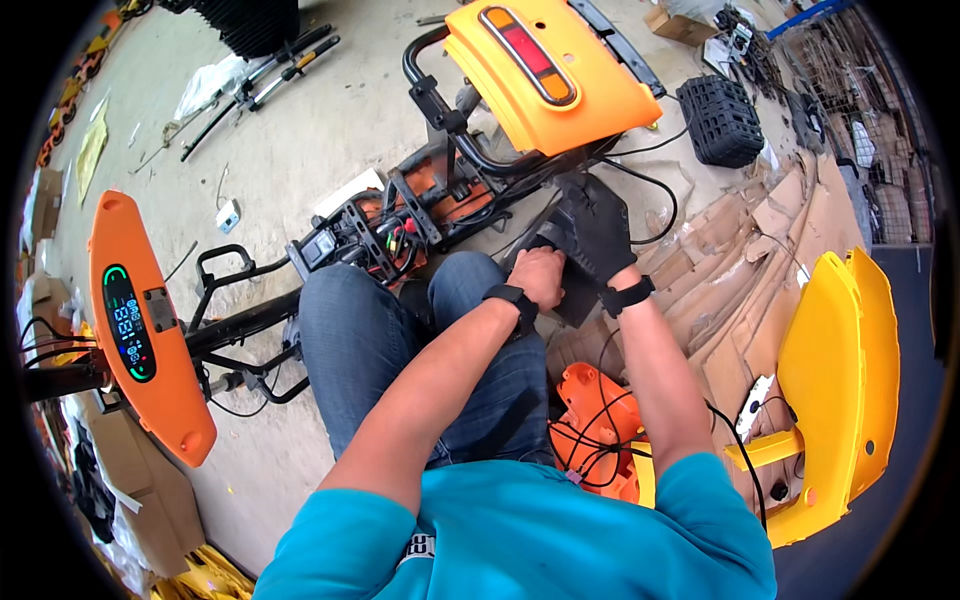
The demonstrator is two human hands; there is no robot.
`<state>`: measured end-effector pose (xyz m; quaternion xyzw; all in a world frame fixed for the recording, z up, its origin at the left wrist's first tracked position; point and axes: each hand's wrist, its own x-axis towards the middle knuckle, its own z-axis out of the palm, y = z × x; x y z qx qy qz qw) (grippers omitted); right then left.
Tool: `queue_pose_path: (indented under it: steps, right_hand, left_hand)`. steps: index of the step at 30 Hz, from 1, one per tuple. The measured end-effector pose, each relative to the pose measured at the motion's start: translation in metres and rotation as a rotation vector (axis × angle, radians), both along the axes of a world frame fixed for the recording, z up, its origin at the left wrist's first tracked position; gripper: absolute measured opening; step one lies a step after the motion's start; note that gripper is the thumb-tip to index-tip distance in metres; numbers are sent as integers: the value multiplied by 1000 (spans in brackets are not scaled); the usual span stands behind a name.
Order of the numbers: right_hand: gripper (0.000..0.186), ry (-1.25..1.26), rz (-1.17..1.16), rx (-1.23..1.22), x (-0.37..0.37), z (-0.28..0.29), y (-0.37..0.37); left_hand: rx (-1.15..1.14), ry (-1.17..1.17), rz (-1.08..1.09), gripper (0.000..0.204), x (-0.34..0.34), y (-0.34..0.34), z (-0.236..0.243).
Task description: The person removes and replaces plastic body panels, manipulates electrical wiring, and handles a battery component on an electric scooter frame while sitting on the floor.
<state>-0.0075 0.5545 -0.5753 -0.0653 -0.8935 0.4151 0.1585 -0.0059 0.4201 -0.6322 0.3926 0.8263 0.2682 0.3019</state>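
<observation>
My bare left hand (540, 278), with a black band at the wrist, is closed at the edge of a black flat piece (577, 300) beside my knee. Just to its right and farther out, my right hand (594, 226) wears a black glove, its fingers curled in; what they hold is hidden. Both hands work close together, under the rear of a black tube frame (470, 150). On that frame sits an orange rear panel (490, 90) with a red and amber lamp (528, 50). Wiring and a controller box (322, 245) show in the frame's middle.
At left stands an orange handlebar panel (150, 330) with a lit display. Yellow curved panels (835, 390) stand at right by flattened cardboard (740, 240). Orange parts with black cables (595, 430) lie beside my thigh. A black basket (720, 120) sits at far right.
</observation>
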Motion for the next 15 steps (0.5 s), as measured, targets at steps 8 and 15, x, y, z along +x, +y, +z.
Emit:
queue_pose_path:
  steps: [8, 15]
  right_hand:
    - [32, -47, -75, -1074, 25, 70, 2]
    - [30, -43, -131, -1117, 32, 62, 11]
  left_hand:
    - [-11, -300, 244, 32, -29, -41, 21]
    - [17, -203, 269, 31, -23, -48, 61]
